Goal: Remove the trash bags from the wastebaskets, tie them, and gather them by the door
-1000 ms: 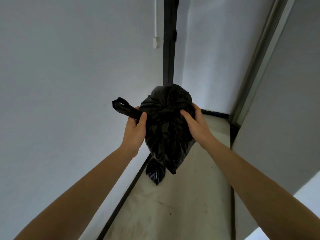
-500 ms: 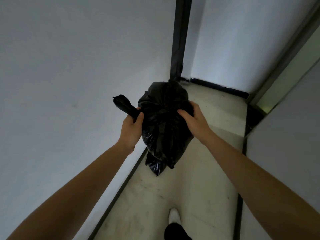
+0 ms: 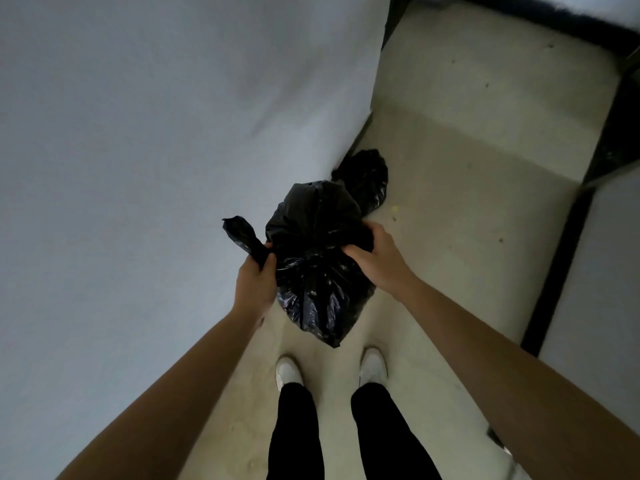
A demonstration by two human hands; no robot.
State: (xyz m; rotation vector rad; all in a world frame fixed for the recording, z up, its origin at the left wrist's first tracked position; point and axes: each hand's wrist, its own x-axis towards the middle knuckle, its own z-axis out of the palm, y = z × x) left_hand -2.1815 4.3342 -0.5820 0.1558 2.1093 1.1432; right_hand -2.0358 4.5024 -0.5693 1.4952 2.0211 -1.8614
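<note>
Left hand: fist closed on twisted bag neck.
Right hand: fingers clenched in held bag.
Second bag: floor, beyond held bag, against wall.

black trash bag | bunched, held aloft | second bag on floor

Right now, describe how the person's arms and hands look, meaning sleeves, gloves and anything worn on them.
Both arms are bare as far up as the head view shows; no sleeve edge appears anywhere in the frame. The left hand and right hand wear no gloves. No watch, bracelet or ring is visible on either wrist or on the fingers that show. There are no markings, bandages or tape.
</note>
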